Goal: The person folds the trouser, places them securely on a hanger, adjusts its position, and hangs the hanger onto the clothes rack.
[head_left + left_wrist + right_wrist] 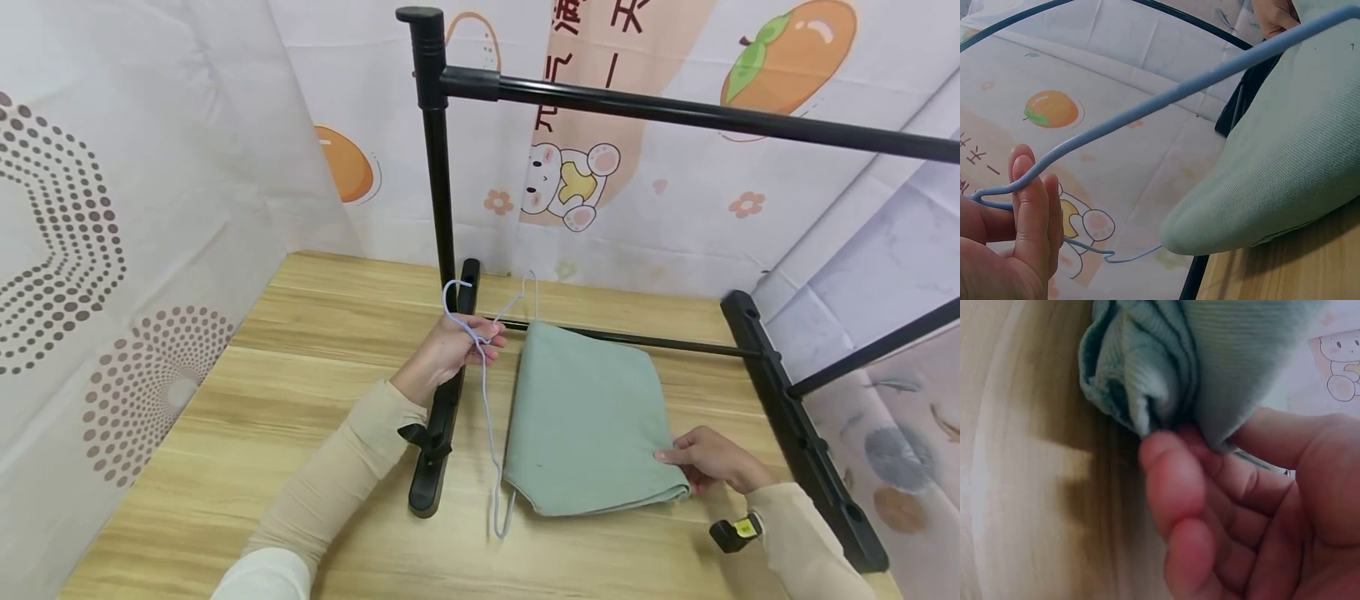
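My left hand (468, 340) pinches a light blue wire hanger (489, 417) at its neck, below the hook, which points up and to the left. Over the hanger's lower bar hangs a folded pale green cloth (592, 425); whether it is trousers or another piece I cannot tell. The cloth's layered lower right corner is held between the thumb and fingers of my right hand (716, 462). In the left wrist view the hanger's arm (1147, 106) slants up to the right, beside the cloth's rounded folded edge (1260, 187). Bunched cloth layers (1147, 369) show above the fingers in the right wrist view.
A black clothes rack stands on the wooden table (315, 333), with its top rail (675, 112) above and behind the cloth. Its left foot (431, 475) lies under my left wrist, its right foot (795, 425) beyond my right hand. A printed curtain (675, 217) hangs behind.
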`<action>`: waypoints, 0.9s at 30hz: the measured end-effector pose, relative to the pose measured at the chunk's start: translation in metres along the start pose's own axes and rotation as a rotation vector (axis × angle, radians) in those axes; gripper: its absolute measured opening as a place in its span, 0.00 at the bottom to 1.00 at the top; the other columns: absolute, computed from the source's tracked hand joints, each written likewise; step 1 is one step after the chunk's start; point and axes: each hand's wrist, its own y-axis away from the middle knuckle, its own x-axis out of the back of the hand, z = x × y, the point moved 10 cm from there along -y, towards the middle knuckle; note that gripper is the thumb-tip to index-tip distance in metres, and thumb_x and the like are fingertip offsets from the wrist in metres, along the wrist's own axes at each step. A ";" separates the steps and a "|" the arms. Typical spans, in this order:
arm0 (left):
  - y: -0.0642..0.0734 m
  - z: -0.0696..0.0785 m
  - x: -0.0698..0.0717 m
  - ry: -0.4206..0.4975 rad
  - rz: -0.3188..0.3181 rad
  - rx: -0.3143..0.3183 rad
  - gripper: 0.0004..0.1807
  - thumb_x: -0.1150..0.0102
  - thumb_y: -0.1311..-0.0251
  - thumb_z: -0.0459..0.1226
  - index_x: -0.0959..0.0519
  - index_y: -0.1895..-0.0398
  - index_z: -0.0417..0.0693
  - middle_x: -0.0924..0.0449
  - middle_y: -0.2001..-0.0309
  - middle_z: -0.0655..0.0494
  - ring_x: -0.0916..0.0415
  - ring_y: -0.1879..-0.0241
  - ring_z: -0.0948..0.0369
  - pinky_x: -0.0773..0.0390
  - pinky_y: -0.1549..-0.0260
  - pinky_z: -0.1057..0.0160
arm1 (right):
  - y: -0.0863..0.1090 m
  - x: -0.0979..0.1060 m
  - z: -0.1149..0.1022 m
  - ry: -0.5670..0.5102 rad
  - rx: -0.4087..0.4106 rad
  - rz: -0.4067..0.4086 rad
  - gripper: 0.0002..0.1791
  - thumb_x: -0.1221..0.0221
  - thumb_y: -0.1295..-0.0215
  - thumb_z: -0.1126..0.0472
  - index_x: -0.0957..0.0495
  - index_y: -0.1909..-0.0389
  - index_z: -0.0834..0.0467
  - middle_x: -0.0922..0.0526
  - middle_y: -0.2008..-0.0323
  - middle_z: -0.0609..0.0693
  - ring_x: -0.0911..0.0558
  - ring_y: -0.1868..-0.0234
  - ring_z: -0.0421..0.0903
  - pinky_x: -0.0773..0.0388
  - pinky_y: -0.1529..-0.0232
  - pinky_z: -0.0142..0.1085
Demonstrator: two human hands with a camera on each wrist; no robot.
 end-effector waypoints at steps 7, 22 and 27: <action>0.000 -0.001 -0.004 -0.012 -0.026 0.004 0.19 0.48 0.32 0.30 0.29 0.42 0.23 0.18 0.75 0.57 0.21 0.81 0.68 0.18 0.75 0.70 | 0.006 0.013 -0.009 0.072 -0.029 0.160 0.21 0.33 0.42 0.48 0.29 0.79 0.59 0.29 0.83 0.45 0.29 0.79 0.42 0.30 0.79 0.33; -0.003 0.008 -0.014 -0.081 -0.086 -0.059 0.17 0.43 0.34 0.30 0.24 0.47 0.25 0.16 0.72 0.59 0.19 0.71 0.67 0.18 0.66 0.69 | 0.017 0.034 -0.036 0.224 0.004 0.400 0.17 0.30 0.46 0.59 0.26 0.66 0.65 0.24 0.74 0.51 0.25 0.75 0.44 0.28 0.77 0.34; -0.005 0.007 -0.015 -0.011 -0.105 -0.048 0.18 0.45 0.34 0.28 0.26 0.46 0.23 0.16 0.70 0.60 0.18 0.69 0.67 0.20 0.68 0.71 | 0.016 0.037 -0.055 0.270 0.067 0.437 0.17 0.31 0.45 0.56 0.23 0.64 0.64 0.23 0.74 0.51 0.26 0.74 0.44 0.30 0.76 0.35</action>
